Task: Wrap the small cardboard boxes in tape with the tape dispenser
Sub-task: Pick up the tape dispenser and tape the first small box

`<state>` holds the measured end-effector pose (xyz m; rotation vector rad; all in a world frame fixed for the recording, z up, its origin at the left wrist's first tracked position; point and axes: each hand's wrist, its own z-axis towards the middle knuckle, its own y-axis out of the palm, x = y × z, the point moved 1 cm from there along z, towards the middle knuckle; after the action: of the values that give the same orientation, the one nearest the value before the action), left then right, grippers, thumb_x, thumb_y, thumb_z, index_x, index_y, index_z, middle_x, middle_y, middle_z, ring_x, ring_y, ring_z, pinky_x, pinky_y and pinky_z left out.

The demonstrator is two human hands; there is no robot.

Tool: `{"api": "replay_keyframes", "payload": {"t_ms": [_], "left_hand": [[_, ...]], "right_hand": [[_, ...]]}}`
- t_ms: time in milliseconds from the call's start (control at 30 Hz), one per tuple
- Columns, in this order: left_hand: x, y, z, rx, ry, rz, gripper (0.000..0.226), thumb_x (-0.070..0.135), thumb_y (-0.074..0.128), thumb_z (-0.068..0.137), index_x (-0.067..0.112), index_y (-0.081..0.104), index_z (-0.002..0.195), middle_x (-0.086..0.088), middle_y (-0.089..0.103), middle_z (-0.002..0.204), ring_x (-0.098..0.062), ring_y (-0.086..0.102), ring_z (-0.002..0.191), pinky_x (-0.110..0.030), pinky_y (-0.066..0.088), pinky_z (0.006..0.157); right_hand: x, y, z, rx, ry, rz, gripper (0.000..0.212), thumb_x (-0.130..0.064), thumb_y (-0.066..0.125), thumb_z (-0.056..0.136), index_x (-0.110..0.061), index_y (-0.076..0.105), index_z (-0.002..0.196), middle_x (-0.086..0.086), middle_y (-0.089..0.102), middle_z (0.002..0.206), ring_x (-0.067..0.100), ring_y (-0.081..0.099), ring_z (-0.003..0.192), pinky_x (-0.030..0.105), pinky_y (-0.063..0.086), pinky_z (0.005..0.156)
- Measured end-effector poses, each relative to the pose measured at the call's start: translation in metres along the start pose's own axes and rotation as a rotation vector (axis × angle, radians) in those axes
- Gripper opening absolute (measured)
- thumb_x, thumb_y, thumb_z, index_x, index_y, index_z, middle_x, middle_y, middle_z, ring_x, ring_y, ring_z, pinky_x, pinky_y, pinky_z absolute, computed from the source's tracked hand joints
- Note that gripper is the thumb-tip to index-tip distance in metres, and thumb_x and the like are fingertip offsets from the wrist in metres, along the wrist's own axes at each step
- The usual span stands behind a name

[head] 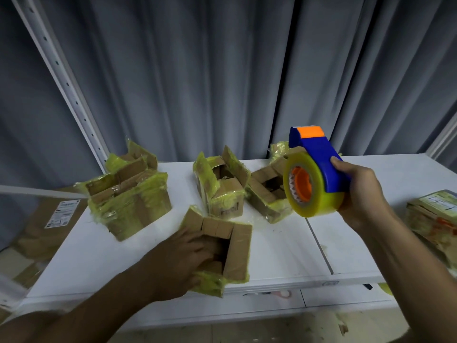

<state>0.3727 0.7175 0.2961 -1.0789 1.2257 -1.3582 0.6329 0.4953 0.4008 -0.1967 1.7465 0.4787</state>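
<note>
Two hands: left hand (184,258) gripping box (237,253), right hand (361,194) raised with dispenser (319,164).

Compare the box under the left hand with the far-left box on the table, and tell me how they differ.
The near box is gripped by the left hand, whose fingers reach into its open top; the far-left box stands untouched. The near box shows mostly bare cardboard, with yellowish tape low down; the far-left box has tape over nearly all its front. The near box sits at the table front edge, the other further back. Both are open-topped brown cardboard.
</note>
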Motion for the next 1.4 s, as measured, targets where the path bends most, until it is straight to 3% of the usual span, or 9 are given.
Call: {"api": "replay_keyframes", "payload": {"t_ms": [100, 267, 500, 633, 833, 967, 1100, 1233, 1400], "left_hand": [[0.009, 0.002, -0.004, 0.128, -0.038, 0.036, 0.048, 0.047, 0.067, 0.071, 0.036, 0.052, 0.115, 0.009, 0.065, 0.114, -0.019, 0.051, 0.118, -0.049, 0.042, 0.105], [0.026, 0.005, -0.016, 0.198, -0.579, 0.0, 0.122, 0.09, 0.058, 0.055, 0.021, 0.03, 0.151, -0.014, 0.019, 0.156, -0.048, 0.024, 0.14, -0.066, 0.032, 0.106], [0.049, 0.009, -0.002, 0.396, -0.716, -0.494, 0.124, 0.038, 0.088, 0.066, 0.028, 0.001, 0.155, 0.002, 0.027, 0.156, -0.014, 0.026, 0.141, -0.019, 0.022, 0.109], [0.054, 0.007, 0.011, 0.347, -0.699, -0.496, 0.118, 0.029, 0.083, 0.075, 0.024, -0.003, 0.155, 0.001, 0.019, 0.159, -0.016, 0.026, 0.143, -0.02, 0.023, 0.11], [0.053, 0.011, 0.022, 0.188, -0.596, -0.345, 0.091, 0.028, 0.06, 0.089, 0.035, -0.003, 0.154, 0.003, 0.053, 0.133, -0.014, 0.052, 0.112, -0.028, 0.048, 0.094], [0.057, 0.018, 0.026, 0.207, -0.569, -0.334, 0.076, 0.043, 0.044, 0.091, 0.028, 0.007, 0.156, 0.003, 0.045, 0.146, -0.015, 0.044, 0.128, -0.027, 0.042, 0.104], [0.071, 0.021, 0.034, 0.196, -0.549, -0.22, 0.105, 0.091, 0.031, 0.073, 0.024, 0.017, 0.153, 0.006, 0.028, 0.158, -0.015, 0.028, 0.142, -0.029, 0.025, 0.117], [0.072, 0.025, 0.04, 0.278, -0.558, -0.151, 0.098, 0.086, 0.043, 0.071, 0.024, 0.031, 0.146, 0.001, 0.045, 0.147, -0.018, 0.041, 0.133, -0.031, 0.034, 0.111], [0.07, 0.023, 0.041, 0.168, -0.566, -0.239, 0.114, 0.091, 0.051, 0.061, 0.028, 0.016, 0.149, 0.007, 0.034, 0.153, -0.017, 0.033, 0.139, -0.034, 0.032, 0.115]], "right_hand": [[-0.002, -0.007, -0.009, -0.023, -0.002, -0.007, 0.024, -0.028, 0.063, 0.093, -0.018, 0.066, 0.115, 0.003, 0.077, 0.1, 0.027, 0.071, 0.095, 0.04, 0.057, 0.079], [0.004, -0.012, -0.023, -0.085, 0.021, -0.002, 0.021, -0.028, 0.062, 0.093, -0.019, 0.068, 0.11, 0.002, 0.079, 0.093, 0.025, 0.073, 0.088, 0.038, 0.056, 0.074], [0.017, -0.001, -0.034, -0.114, 0.05, -0.022, 0.033, -0.03, 0.064, 0.091, -0.016, 0.067, 0.121, 0.008, 0.077, 0.108, 0.031, 0.072, 0.1, 0.042, 0.057, 0.08], [0.022, 0.0, -0.036, -0.109, 0.06, -0.028, 0.038, -0.031, 0.065, 0.09, -0.016, 0.065, 0.124, 0.009, 0.077, 0.111, 0.034, 0.071, 0.106, 0.047, 0.057, 0.089], [0.027, 0.011, -0.043, -0.145, 0.073, 0.007, 0.033, -0.029, 0.063, 0.092, -0.016, 0.066, 0.122, 0.009, 0.077, 0.11, 0.031, 0.071, 0.101, 0.043, 0.057, 0.082], [0.034, 0.017, -0.046, -0.165, 0.074, 0.017, 0.03, -0.029, 0.063, 0.093, -0.017, 0.066, 0.12, 0.006, 0.078, 0.103, 0.027, 0.073, 0.094, 0.038, 0.057, 0.074], [0.042, 0.022, -0.049, -0.165, 0.088, 0.026, 0.029, -0.028, 0.062, 0.093, -0.017, 0.067, 0.12, 0.007, 0.078, 0.107, 0.028, 0.073, 0.097, 0.041, 0.058, 0.081], [0.045, 0.021, -0.049, -0.18, 0.091, 0.007, 0.024, -0.028, 0.062, 0.093, -0.018, 0.068, 0.115, 0.006, 0.079, 0.104, 0.028, 0.073, 0.1, 0.042, 0.058, 0.085], [0.045, 0.021, -0.049, -0.208, 0.081, 0.034, 0.028, -0.029, 0.061, 0.094, -0.018, 0.066, 0.119, 0.005, 0.078, 0.107, 0.027, 0.073, 0.1, 0.04, 0.058, 0.082]]}}
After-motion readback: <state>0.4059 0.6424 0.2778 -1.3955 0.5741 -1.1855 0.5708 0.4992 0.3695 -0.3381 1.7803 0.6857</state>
